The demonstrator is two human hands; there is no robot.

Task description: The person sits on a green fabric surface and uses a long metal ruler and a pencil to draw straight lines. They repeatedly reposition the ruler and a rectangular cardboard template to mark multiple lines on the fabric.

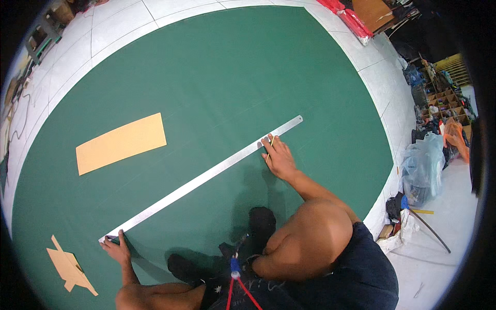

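Note:
A long silver metal ruler (201, 180) lies slantwise across a large green sheet (217, 77). At its lower left end, my left hand (119, 253) rests with thumb and forefinger apart, touching the ruler; a small dark patch between them is unclear. Near the upper right end, my right hand (280, 159) presses its fingertips on the ruler. Between those fingers sits a thin yellow pencil-like stick (267, 158). A pale orange rectangular piece (121, 143) lies flat beyond the ruler. Left of my left hand are several smaller orange cut pieces (67, 266), overlapping one another.
My knees and dark-shod feet are on the near side of the sheet. White floor tiles (121, 28) surround it. To the right stand plastic bags (423, 168), a compartmented wooden rack (447, 103) and a dark rod (431, 232). Red wrapped packages (354, 23) lie at the far right.

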